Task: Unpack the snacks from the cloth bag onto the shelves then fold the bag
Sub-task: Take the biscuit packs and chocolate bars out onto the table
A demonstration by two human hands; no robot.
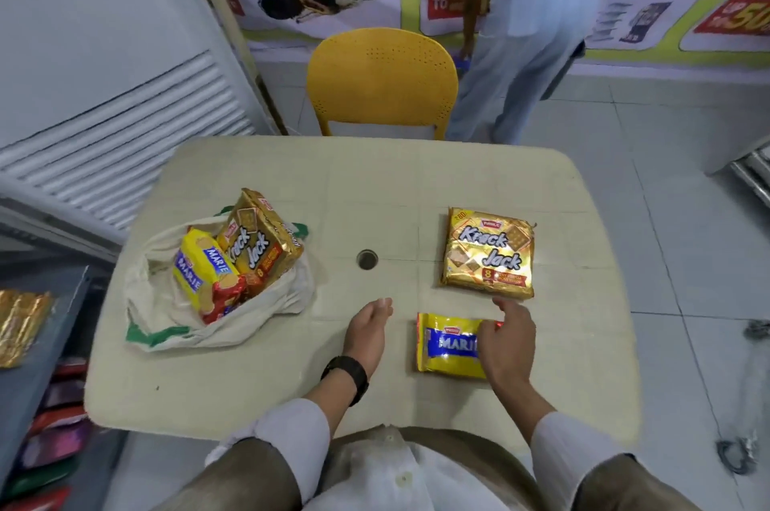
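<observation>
A white cloth bag [166, 302] with green trim lies open on the left of the beige table [291, 385]. Inside it are a gold Krack Jack pack [260, 244] and yellow Marie packs [204, 273]. Another gold Krack Jack pack [488, 254] lies flat on the right of the table. Below it lies a yellow Marie pack [448, 346]. My right hand [506, 344] rests on that pack's right end, fingers loosely spread over it. My left hand [368, 327] hovers open over the table's middle, holding nothing.
A yellow chair [381, 81] stands at the table's far side, and a person [529, 31] bends over behind it. Shelves [46, 385] with snack packs are at the left, one holding a gold pack [21, 327]. The table has a centre hole [367, 259].
</observation>
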